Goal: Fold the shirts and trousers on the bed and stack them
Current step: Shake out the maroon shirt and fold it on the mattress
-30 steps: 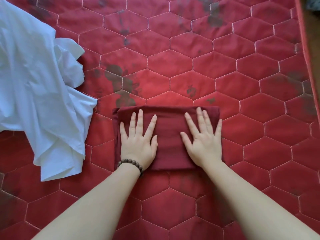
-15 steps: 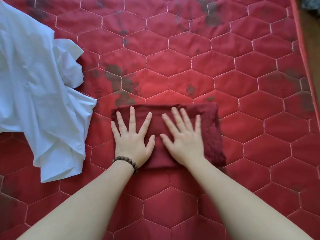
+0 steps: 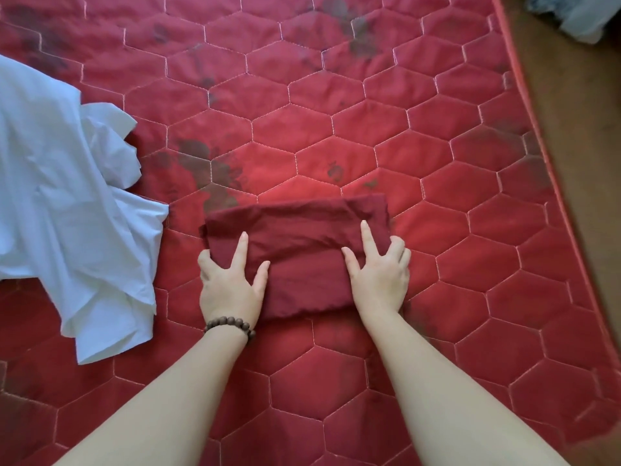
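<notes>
Two hands were on my folded dark red garment in the middle of the hexagon-quilted red bed cover, left hand and right hand gripping its side edges, forefingers laid flat on top, with the crumpled white shirt lying apart on the left.

I can read no words, labels, brand names or numbers anywhere here. The red quilted cover under my arms carries only dark, smudged printed motifs, the clearest at about 12 o'clock from my hands and others toward 11 and 1 o'clock. They are too blurred for me to make out as writing.
</notes>
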Demonstrator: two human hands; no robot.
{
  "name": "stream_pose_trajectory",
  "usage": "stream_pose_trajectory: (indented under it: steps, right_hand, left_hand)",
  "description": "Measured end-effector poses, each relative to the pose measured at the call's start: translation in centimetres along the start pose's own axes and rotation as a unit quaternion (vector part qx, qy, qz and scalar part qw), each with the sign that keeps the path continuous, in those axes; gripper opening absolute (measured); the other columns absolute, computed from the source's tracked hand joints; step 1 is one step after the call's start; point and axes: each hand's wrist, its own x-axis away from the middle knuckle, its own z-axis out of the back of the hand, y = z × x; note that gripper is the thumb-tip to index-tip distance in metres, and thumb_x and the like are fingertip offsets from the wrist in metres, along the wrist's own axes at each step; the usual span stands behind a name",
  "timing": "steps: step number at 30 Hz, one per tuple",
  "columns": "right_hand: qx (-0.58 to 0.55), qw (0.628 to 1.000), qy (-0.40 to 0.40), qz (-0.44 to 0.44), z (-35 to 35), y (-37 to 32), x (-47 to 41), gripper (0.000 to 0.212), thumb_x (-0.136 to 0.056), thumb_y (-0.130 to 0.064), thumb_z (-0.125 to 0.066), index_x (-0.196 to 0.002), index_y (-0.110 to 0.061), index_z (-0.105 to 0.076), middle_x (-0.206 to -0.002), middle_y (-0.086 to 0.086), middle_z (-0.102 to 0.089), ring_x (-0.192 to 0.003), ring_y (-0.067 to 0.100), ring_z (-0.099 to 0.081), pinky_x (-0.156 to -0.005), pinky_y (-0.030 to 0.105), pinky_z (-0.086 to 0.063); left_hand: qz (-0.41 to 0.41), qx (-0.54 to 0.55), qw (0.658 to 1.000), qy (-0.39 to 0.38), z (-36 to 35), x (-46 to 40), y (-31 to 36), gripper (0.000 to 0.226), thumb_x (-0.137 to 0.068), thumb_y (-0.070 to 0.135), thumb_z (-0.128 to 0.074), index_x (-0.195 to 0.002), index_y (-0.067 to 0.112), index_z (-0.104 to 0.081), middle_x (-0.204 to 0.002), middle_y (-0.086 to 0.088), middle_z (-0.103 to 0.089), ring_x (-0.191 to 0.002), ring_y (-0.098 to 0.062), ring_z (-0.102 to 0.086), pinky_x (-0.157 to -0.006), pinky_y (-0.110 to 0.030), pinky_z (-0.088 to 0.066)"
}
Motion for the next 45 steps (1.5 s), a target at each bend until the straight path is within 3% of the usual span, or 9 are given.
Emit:
stream_pose_trajectory:
  steps: [3,6,13,20,28,32,35,40,45]
  right_hand:
    - [-0.002,0.999,-0.045,0.029,0.5,1.6,-0.5,0.057,-0.093,-0.059,-0.043,-0.146,-0.042,-0.032,-0.113,0.008,-0.046,-0.075,0.029,-0.060,-0.063,0.033,-0.045]
    - [0.002,0.997,-0.045,0.057,1.4,4.2,-1.7,0.056,-0.094,-0.056,-0.045,-0.146,-0.037,-0.036,-0.104,0.009,-0.048,-0.058,0.029,-0.048,-0.057,0.033,-0.039]
    - [0.038,0.998,-0.042,0.031,4.5,16.0,-8.4,0.058,-0.093,-0.059,-0.042,-0.147,-0.039,-0.032,-0.107,0.011,-0.047,-0.062,0.033,-0.056,-0.057,0.033,-0.039]
    - [0.103,0.994,-0.031,0.017,7.2,28.2,-15.5,0.061,-0.093,-0.061,-0.036,-0.149,-0.041,-0.023,-0.108,0.014,-0.045,-0.055,0.026,-0.039,-0.056,0.033,-0.037]
    - [0.115,0.993,-0.034,0.017,7.7,32.4,-19.7,0.063,-0.091,-0.066,-0.029,-0.149,-0.045,-0.016,-0.106,0.011,-0.040,-0.047,0.021,-0.032,-0.055,0.032,-0.035]
    - [0.112,0.993,-0.016,0.018,8.3,32.5,-19.9,0.063,-0.093,-0.065,-0.029,-0.150,-0.041,-0.019,-0.126,0.017,-0.041,-0.099,0.035,-0.051,-0.081,0.042,-0.041]
    - [0.065,0.993,0.072,0.074,8.7,30.6,-19.1,0.059,-0.097,-0.054,-0.035,-0.150,-0.032,-0.027,-0.155,0.018,-0.024,-0.140,0.035,-0.027,-0.110,0.056,-0.021]
    - [0.014,0.948,0.002,0.318,6.0,23.9,-16.7,0.054,-0.095,-0.031,-0.043,-0.147,-0.020,-0.038,-0.157,0.004,-0.027,-0.147,0.024,-0.021,-0.115,0.056,-0.019]
    - [0.095,0.965,-0.034,0.243,5.4,28.4,-19.6,0.063,-0.092,-0.063,-0.023,-0.151,-0.041,-0.015,-0.162,-0.002,-0.004,-0.149,0.019,-0.003,-0.117,0.056,0.001]
  left_hand:
    - [-0.011,-0.002,1.000,-0.011,0.0,0.7,1.1,0.062,-0.086,0.055,-0.057,-0.144,0.041,-0.037,-0.141,-0.021,-0.031,-0.073,-0.039,-0.063,-0.070,-0.039,-0.052]
    - [-0.050,-0.014,0.999,-0.011,-0.7,1.6,3.8,0.069,-0.087,0.047,-0.063,-0.146,0.022,-0.038,-0.139,-0.025,-0.036,-0.067,-0.040,-0.062,-0.063,-0.039,-0.050]
    - [-0.073,-0.029,0.996,-0.039,-5.2,4.2,16.5,0.075,-0.088,0.049,-0.060,-0.149,0.015,-0.033,-0.143,-0.021,-0.038,-0.062,-0.034,-0.063,-0.054,-0.030,-0.043]
    - [-0.119,-0.058,0.991,-0.035,-10.8,6.2,29.0,0.074,-0.086,0.056,-0.057,-0.146,0.017,-0.038,-0.139,-0.019,-0.045,-0.054,-0.028,-0.062,-0.048,-0.024,-0.030]
    - [-0.122,-0.053,0.991,-0.028,-12.7,6.2,33.5,0.075,-0.088,0.060,-0.050,-0.151,0.027,-0.026,-0.146,-0.018,-0.036,-0.060,-0.030,-0.061,-0.049,-0.026,-0.031]
    - [-0.090,-0.055,0.994,-0.009,-11.5,6.7,33.2,0.069,-0.090,0.059,-0.046,-0.150,0.039,-0.021,-0.149,-0.017,-0.028,-0.097,-0.034,-0.059,-0.067,-0.036,-0.044]
    - [-0.122,-0.049,0.984,0.117,-10.7,6.2,33.1,0.060,-0.093,0.046,-0.048,-0.149,0.034,-0.029,-0.152,-0.019,-0.026,-0.130,-0.036,-0.036,-0.098,-0.051,-0.033]
    - [-0.346,-0.110,0.931,0.029,-12.4,4.5,35.7,0.060,-0.095,0.027,-0.029,-0.153,0.015,-0.020,-0.161,-0.010,-0.011,-0.148,-0.025,-0.007,-0.119,-0.044,-0.005]
    - [-0.291,-0.143,0.946,-0.001,-14.2,3.6,33.3,0.066,-0.093,0.056,-0.019,-0.153,0.033,-0.005,-0.162,0.001,-0.002,-0.149,-0.018,0.000,-0.118,-0.048,-0.001]
